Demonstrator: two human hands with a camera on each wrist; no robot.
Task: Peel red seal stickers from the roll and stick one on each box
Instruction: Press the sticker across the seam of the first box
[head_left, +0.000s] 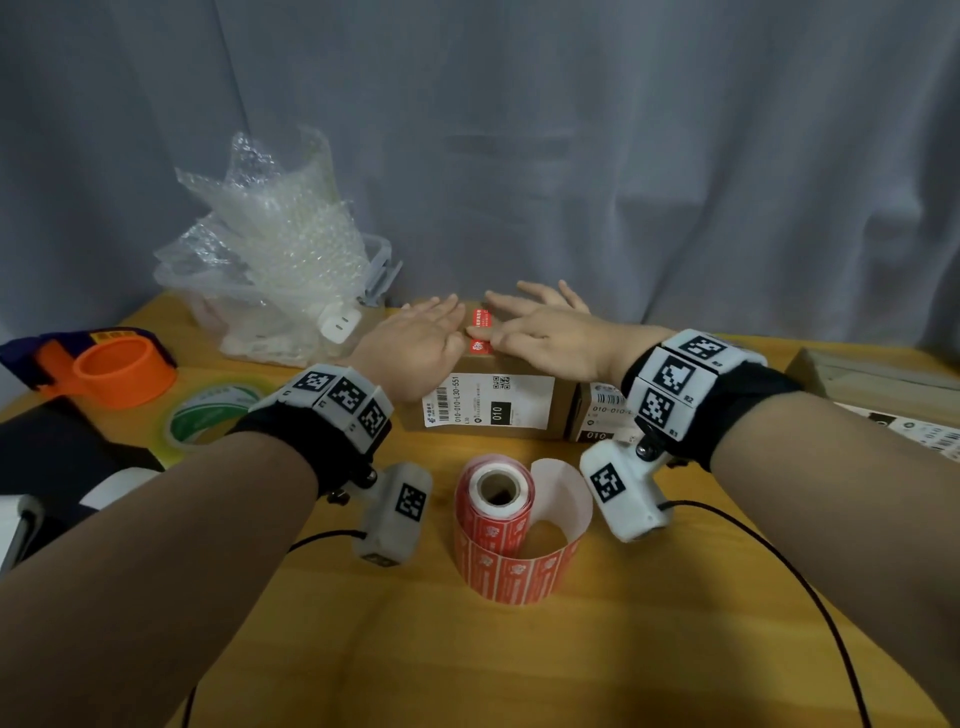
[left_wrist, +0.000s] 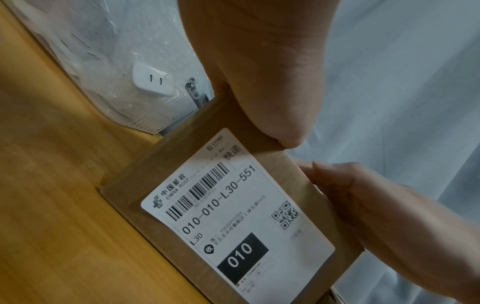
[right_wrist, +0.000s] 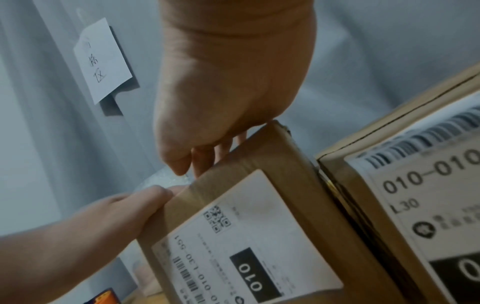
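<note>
A brown cardboard box (head_left: 561, 400) with a white shipping label stands at the table's middle. A red seal sticker (head_left: 481, 332) lies along its top seam. My left hand (head_left: 415, 338) lies flat on the box top left of the sticker, fingers straight. From the right, my right hand (head_left: 535, 332) presses flat on the top, its thumb on the sticker. The roll of red seal stickers (head_left: 496, 514) stands in front of the box, its strip curling around it. A second labelled box (head_left: 597, 415) stands against the first box's right side. The wrist views show the first box (left_wrist: 155, 168) (right_wrist: 280, 156) from its label side.
A clear bin of bubble wrap (head_left: 270, 260) with a white charger (head_left: 337, 322) stands at the back left. An orange tape dispenser (head_left: 114, 369) and a tape roll (head_left: 208, 415) lie at the left. Another box (head_left: 872, 374) and label sheets sit at the right edge.
</note>
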